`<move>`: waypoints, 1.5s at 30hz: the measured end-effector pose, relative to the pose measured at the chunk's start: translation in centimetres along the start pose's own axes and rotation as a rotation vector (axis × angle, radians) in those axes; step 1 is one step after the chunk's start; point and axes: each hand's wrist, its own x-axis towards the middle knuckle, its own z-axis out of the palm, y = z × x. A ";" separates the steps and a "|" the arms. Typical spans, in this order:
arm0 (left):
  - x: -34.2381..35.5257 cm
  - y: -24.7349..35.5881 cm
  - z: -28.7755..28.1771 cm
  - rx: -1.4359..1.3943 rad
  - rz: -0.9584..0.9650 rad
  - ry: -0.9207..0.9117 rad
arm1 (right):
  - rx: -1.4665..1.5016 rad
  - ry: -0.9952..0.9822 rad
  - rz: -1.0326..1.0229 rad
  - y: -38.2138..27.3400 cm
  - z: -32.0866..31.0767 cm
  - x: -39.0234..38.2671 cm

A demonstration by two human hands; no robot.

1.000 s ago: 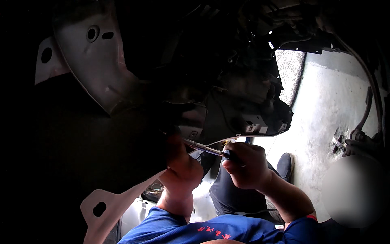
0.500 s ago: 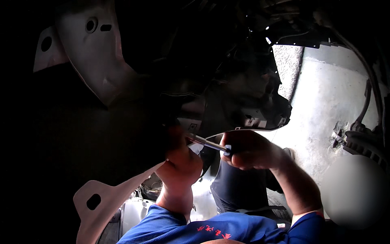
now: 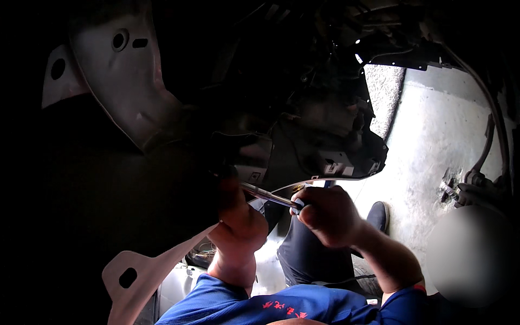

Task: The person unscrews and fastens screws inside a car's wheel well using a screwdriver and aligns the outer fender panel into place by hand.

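Note:
A chrome-shafted hand tool slants down to the right between my hands, below the dark underside of a vehicle. My right hand is closed around its right end, where a pale, dark-tipped knob shows. My left hand reaches up at the shaft's left end. Its fingers are lost in deep shadow, so their grip does not show. Just above the shaft hangs a dark panel with a thin, light lower edge.
A pale metal bracket with holes hangs at upper left. Another pale flange with an oval hole is left of my left forearm. A cable curves down at right. Bright concrete floor shows beyond, and a dark shoe rests there.
My right hand has moved slightly down and left, with the tool's knobbed end. The shaft's angle has barely altered. More of the shoe shows now. My left hand stays nearly in place.

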 end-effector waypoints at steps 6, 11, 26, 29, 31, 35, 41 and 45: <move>-5.4 -4.6 2.0 -0.629 -0.184 0.076 | 1.200 -0.556 0.456 3.1 -2.5 2.2; -2.1 -4.4 -0.1 0.434 0.370 0.076 | 0.692 -0.292 0.387 0.0 -1.4 1.4; -3.1 -1.4 3.4 -0.244 0.001 0.267 | 0.208 -0.076 0.099 -0.1 0.1 1.0; -5.5 -3.2 3.2 -0.608 -0.178 0.270 | 0.919 -0.386 0.452 1.5 -1.9 1.1; -5.4 -3.7 2.3 -0.574 -0.240 0.019 | 0.914 -0.437 0.441 1.6 -2.4 1.3; -7.6 -6.1 1.8 -0.661 -0.328 0.085 | 0.849 -0.392 0.436 -0.1 -2.0 1.8; -3.8 -2.1 1.3 -0.440 -0.296 0.046 | -0.207 0.144 -0.017 -1.8 0.6 -0.3; -1.9 -0.8 -0.1 0.108 0.038 -0.011 | -0.537 0.350 -0.188 -1.5 3.2 -0.8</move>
